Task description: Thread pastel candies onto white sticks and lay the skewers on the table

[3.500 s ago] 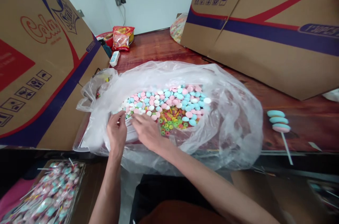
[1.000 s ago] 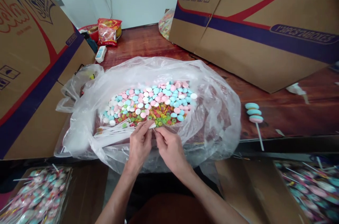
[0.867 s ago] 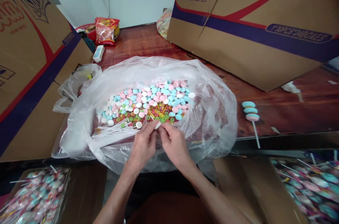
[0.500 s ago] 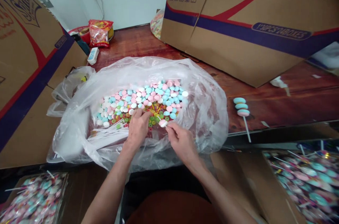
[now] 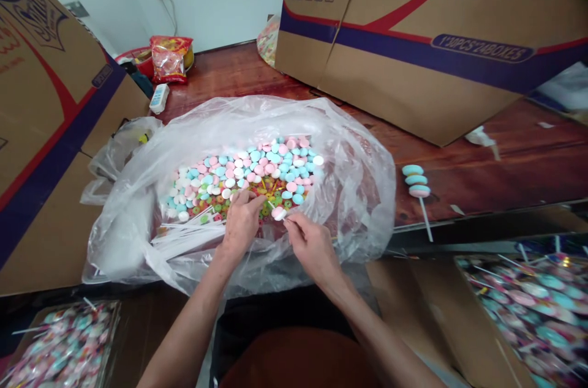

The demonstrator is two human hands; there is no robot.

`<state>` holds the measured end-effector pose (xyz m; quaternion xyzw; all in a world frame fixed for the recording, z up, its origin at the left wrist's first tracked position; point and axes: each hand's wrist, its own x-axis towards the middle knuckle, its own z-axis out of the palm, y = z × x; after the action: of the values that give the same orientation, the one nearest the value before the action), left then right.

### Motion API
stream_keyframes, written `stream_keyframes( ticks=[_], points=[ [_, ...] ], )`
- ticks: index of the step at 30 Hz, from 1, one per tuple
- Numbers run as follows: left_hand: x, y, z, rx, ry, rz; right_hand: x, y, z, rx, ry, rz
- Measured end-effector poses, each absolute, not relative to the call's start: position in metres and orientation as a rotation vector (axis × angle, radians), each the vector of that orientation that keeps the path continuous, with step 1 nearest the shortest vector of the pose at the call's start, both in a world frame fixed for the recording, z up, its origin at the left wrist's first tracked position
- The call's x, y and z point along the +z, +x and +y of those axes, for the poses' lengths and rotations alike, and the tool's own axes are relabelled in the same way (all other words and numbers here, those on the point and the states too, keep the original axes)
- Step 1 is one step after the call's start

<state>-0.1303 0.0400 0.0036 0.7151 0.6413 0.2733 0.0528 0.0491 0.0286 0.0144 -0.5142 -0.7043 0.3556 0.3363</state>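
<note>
- Stick (image 5: 280,215): pink disc on its tip, pinched in my right hand (image 5: 311,245) over the bag (image 5: 362,192).
- Left hand (image 5: 239,221) clenched, fingers in the candy (image 5: 257,171).
- Risk: thin grip, disc could slip off.

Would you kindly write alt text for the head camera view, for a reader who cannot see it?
Two bare hands work inside an open clear plastic bag of pastel candy discs: the right hand pinches a thin white stick with a pink disc on it, the left hand touches the candies. Cardboard boxes stand around.
</note>
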Motion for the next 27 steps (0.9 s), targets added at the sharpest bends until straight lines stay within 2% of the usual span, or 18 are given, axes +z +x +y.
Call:
stream_keyframes(
  ticks=[9,16,22,27],
  points=[
    [0.007,-0.127,0.023,0.897,2.158,1.801,0.014,0.050,0.026,0.900,-1.317,-1.889],
    [0.000,-0.129,0.022,1.396,1.395,1.730,0.020,0.048,0.020,0.981,-1.224,-1.836],
    [0.001,-0.126,0.021,1.461,1.009,1.510,0.022,0.043,0.019,0.961,-1.174,-1.852],
    [0.007,-0.120,0.018,1.470,0.901,1.472,0.016,0.043,0.020,0.827,-1.215,-1.936]
  ],
)
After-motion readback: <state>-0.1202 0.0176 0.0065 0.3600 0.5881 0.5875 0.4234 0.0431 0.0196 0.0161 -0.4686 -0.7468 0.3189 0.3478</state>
